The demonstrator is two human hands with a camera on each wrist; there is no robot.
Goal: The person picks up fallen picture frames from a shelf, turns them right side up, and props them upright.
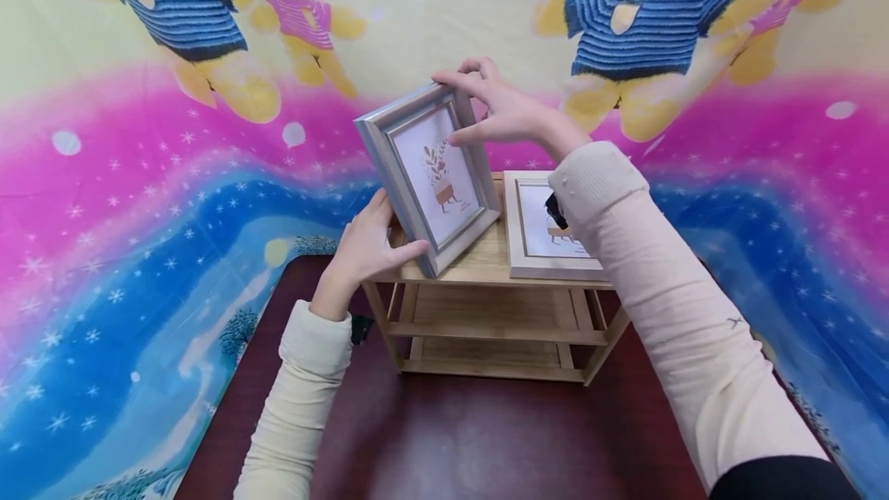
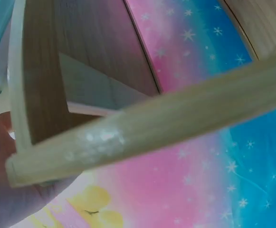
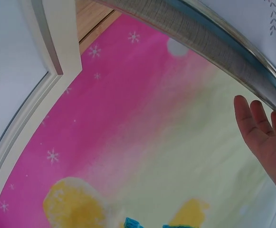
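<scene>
Tilted frame [image 1: 441, 176]: while the left hand [image 1: 368, 249] and right hand [image 1: 505, 110] hold it between them, its lowest corner hangs or rests (cannot tell) by the wooden rack's [image 1: 482, 261] front edge, just beyond the left thumb; slackened support could let it slip.
Right fingers: gripping the upper corner, thumb across the front; heavy pressure might smudge the picture.
Left fingers: gripping the lower side, mostly hidden behind it; a weak hold could let it pivot about the right fingers.
Flat frame [image 1: 536, 226]: on the rack below the right fingers; a dipping sleeve [image 1: 604, 195] might shove it.
Counter [image 1: 472, 438]: below both hands' fingers, where a dropped frame could land.
</scene>
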